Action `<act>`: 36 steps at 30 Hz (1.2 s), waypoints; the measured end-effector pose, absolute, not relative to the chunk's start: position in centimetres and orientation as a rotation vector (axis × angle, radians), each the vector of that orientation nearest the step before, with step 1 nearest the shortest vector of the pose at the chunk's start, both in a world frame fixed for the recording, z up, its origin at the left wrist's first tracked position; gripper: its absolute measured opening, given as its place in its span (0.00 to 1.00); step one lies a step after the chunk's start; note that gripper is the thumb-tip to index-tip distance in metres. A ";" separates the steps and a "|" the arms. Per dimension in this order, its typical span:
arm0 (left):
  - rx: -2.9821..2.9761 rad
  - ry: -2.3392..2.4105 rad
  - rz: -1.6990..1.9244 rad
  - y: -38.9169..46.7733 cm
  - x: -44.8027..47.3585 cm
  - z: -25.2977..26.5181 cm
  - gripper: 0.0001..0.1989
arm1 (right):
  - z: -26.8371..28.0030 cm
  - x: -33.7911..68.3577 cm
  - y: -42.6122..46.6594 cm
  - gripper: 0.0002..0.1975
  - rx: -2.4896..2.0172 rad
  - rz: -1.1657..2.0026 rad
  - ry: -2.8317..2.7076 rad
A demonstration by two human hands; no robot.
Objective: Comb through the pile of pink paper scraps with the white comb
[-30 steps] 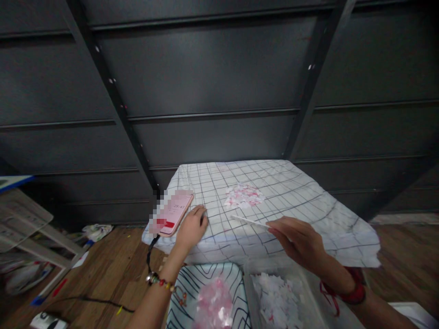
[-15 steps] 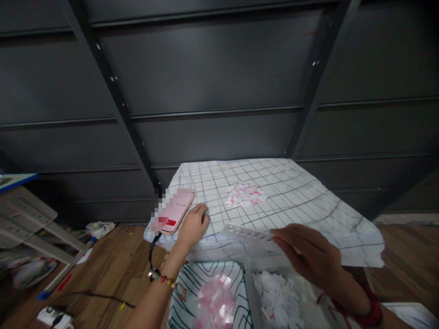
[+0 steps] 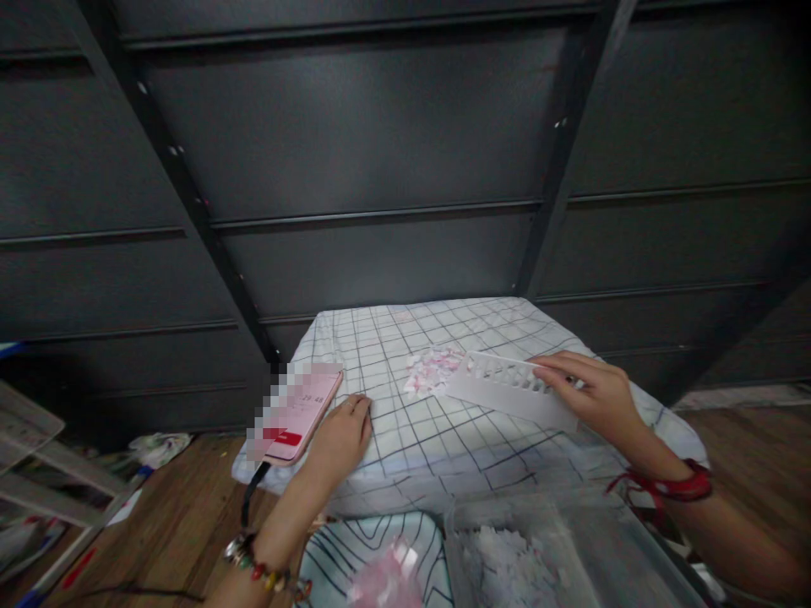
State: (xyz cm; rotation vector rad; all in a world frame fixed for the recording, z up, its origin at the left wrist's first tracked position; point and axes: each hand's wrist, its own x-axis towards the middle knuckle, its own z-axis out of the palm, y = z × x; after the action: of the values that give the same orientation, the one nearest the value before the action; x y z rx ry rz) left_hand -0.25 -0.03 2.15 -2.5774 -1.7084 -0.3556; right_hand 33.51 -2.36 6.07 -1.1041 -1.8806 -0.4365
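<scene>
My right hand (image 3: 586,388) pinches the right end of a long white plastic strip with a row of holes (image 3: 507,390), its fingers closed on the upper edge. The strip stands on or just above the checked cloth; its left end is beside a pile of small white and pink paper bits (image 3: 434,371). My left hand (image 3: 345,435) lies on the cloth, fingers stretched out and holding nothing. Just left of it is a pink phone (image 3: 304,418), partly pixelated, with a timer on its screen.
The white checked cloth (image 3: 380,338) covers the table. In front stand a patterned tray (image 3: 323,553) holding a pink plastic bag (image 3: 386,578), and a clear bin (image 3: 589,523) with white paper scraps (image 3: 507,566). Dark panels (image 3: 355,127) rise behind the table.
My right hand has carried the strip forward and right, from over the table's front edge to beside the paper pile. My left hand stays on the cloth. The camera view has shifted.
</scene>
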 end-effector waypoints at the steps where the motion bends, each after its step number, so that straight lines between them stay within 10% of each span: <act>1: -2.575 -1.725 -0.259 -0.1 0.0 2.7 0.16 | 6.1 33.7 -2.3 0.06 -1.110 -0.394 -1.929; 8: -2.565 -1.796 -0.062 2.1 1.9 5.1 0.14 | 7.4 34.8 -1.8 0.13 -1.160 -0.229 -2.235; 24: -3.212 -1.218 -1.642 11.9 9.5 6.5 0.20 | 11.4 35.1 6.9 0.07 -1.220 0.032 -1.938; 36: -2.729 -1.410 -1.976 13.1 9.2 4.8 0.04 | 5.9 33.7 12.0 0.13 -1.062 0.752 -1.545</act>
State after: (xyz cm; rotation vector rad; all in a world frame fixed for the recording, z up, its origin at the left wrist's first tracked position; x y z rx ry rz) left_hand 9.21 13.09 4.84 -2.7294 -1.4096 -1.9763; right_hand 33.73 11.95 5.92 -1.0623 -1.5447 0.7516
